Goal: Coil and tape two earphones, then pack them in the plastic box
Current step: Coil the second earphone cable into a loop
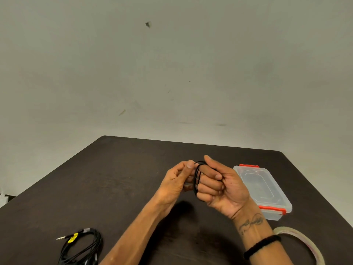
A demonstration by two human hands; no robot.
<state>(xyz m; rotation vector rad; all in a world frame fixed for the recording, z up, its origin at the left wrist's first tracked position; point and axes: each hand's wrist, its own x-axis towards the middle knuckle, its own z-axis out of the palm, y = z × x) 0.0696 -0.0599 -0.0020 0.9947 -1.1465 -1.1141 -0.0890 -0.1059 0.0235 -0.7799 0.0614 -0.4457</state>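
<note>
The clear plastic box (264, 190) with orange-red latches sits on the dark table (118, 180) to my right, lid on; through the translucent lid I make out nothing inside, and I cannot tell whether the latches are clipped. My hands are raised above the table, just left of the box. My right hand (219, 188) is curled into a loose fist, and the black earphone cable (197, 178) is looped in several turns around its fingers, with my thumb lying over the knuckles. My left hand (177, 182) pinches the cable between thumb and fingertips at the top of the loops, touching the right hand there. The earbuds and plug of this cable are hidden behind my fingers. The second earphone (82, 245) lies in a loose coil on the table near my left forearm, well apart from the box; its plug and a yellow tag show, but the lower edge of the view cuts the coil off. A roll of clear tape (303, 240) lies near my right wrist, partly covered by my forearm and cut off at the bottom.
</note>
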